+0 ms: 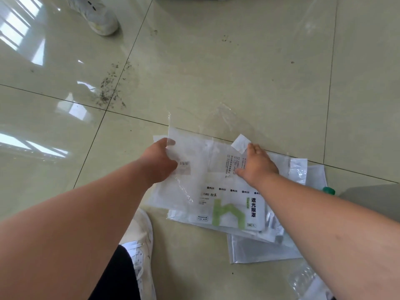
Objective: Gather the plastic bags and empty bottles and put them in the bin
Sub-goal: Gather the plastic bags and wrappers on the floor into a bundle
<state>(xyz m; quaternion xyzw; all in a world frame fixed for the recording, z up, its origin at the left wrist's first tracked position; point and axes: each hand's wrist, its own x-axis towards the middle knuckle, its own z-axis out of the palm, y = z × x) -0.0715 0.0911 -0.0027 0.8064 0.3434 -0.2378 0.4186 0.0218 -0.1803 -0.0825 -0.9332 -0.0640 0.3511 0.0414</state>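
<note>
Pressing hands (161,161) on plastic bags (216,191), shoe (138,241) beside

I see a stack of flat plastic bags (227,191) on the tiled floor (216,72), centre to 4 o'clock of view. Left hand (161,162) sits on the stack's 9 o'clock edge, right hand (257,163) on top toward 1 o'clock. A printed bag (231,211) lies in the stack at 6 o'clock of the hands. Bottle cap (329,190) pokes out at the stack's 3 o'clock edge. My shoe (140,245) is at 7 o'clock of the stack; another shoe (97,16) is well apart at 11 o'clock. Dirt specks (110,87) lie between that shoe and the stack.
</note>
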